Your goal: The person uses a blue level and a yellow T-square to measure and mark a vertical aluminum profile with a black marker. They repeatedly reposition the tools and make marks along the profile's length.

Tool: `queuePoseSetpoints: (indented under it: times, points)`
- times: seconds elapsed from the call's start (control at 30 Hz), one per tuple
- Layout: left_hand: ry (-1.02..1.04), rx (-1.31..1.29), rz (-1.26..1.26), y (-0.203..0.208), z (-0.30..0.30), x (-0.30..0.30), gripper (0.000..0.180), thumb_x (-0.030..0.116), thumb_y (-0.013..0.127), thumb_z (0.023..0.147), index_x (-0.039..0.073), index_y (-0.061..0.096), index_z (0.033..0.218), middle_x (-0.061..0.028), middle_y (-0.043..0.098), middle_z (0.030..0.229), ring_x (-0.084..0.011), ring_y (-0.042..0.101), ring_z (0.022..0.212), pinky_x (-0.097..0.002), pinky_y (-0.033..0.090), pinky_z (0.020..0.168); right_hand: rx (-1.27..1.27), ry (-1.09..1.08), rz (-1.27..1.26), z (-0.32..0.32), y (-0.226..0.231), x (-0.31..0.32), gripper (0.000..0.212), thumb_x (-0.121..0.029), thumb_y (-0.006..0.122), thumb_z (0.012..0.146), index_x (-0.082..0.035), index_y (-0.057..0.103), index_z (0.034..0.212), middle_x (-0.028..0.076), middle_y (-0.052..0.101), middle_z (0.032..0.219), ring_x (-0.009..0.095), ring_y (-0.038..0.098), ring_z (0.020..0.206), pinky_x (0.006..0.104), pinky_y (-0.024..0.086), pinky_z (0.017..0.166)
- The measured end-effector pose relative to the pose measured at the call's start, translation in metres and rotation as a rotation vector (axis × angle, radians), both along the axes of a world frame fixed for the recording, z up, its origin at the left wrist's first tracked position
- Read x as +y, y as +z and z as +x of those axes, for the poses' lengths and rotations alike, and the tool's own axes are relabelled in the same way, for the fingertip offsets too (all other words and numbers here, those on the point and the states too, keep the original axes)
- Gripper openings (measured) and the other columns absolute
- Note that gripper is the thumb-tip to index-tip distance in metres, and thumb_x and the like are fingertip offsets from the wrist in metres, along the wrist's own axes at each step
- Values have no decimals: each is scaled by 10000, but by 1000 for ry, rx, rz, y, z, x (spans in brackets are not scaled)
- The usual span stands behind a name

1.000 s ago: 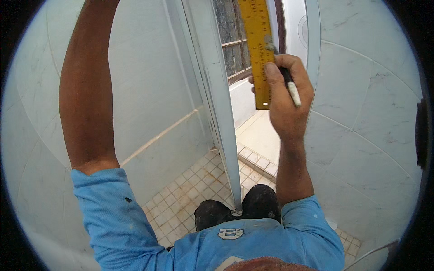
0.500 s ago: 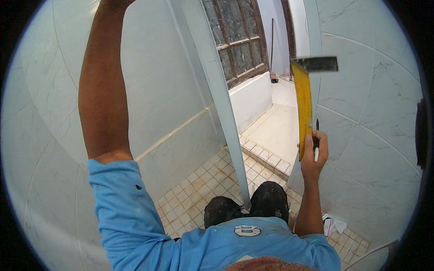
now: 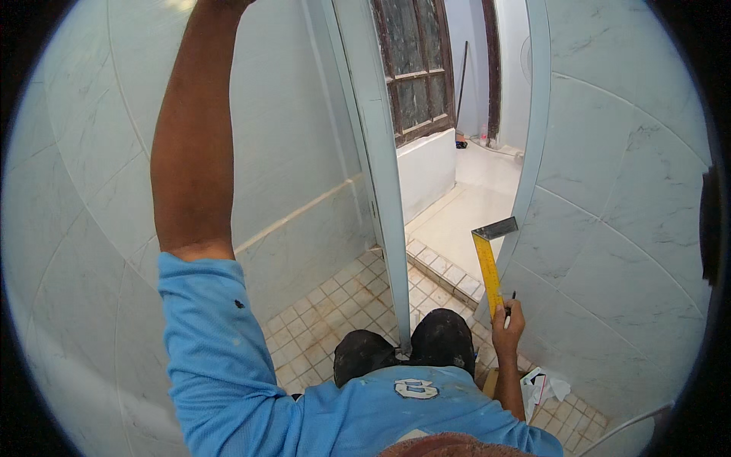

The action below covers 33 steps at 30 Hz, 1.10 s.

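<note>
In my right hand (image 3: 509,327) is a try square (image 3: 487,266) with a yellow ruled arm and a dark grey stock, held by the end of its yellow arm, with the stock at the upper end. A dark-tipped pen (image 3: 512,298) is gripped by the same hand. My left arm reaches up past the pale blue panel, and only a bit of my left hand (image 3: 234,3) shows at the top edge; its fingers are out of the picture. A light blue upright (image 3: 381,145), a door edge or frame, stands between my two arms and comes down at my knees.
Marbled tile walls (image 3: 609,175) stand on both sides. Through the opening are a raised pale floor (image 3: 457,206), a tiled step (image 3: 444,273) and a brown-framed glazed panel (image 3: 419,76). White scraps (image 3: 544,387) lie on the small-tiled floor (image 3: 320,327) at lower right.
My right hand has come down toward my knees, bringing the square and pen along. My left arm stays raised. The view has shifted slightly.
</note>
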<state>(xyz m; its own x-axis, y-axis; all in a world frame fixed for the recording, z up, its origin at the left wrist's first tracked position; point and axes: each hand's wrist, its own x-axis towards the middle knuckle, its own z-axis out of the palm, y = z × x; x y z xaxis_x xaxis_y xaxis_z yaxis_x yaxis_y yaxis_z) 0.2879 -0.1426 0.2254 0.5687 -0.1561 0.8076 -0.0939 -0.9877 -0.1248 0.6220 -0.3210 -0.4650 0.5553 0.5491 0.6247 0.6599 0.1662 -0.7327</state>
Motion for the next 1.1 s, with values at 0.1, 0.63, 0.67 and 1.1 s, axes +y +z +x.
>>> queuePoseSetpoints:
  times: [0.1,0.63,0.67,1.1]
  points:
    - [-73,-115,-37,-20,0,-2,344,249,737,1038,59,822,1312,-118,847,1144,-146,662,857,-314,529,792,125,105,84,-26,40,3,74,-79,635,1084,-10,623,1060,81,616,888,177,594,792,364,506,737]
    - [172,-501,-77,-274,16,-75,206,141,812,979,2,685,1065,-92,709,983,-113,609,780,-281,528,686,86,393,616,-154,301,36,78,-34,618,1092,6,573,1142,161,676,947,202,756,755,333,656,602]
    - [230,-464,-79,-265,15,-85,237,151,832,962,2,679,1065,-98,713,965,-115,624,768,-284,538,662,-84,313,658,-157,314,40,81,-9,639,1072,10,580,1124,163,670,943,206,746,751,334,641,586]
    - [639,-519,-312,-202,-7,-108,102,71,664,986,-31,667,992,-138,764,861,-131,738,771,-341,621,702,-485,142,906,-240,391,82,221,-31,771,843,-3,680,1043,159,570,924,321,665,773,414,520,591]
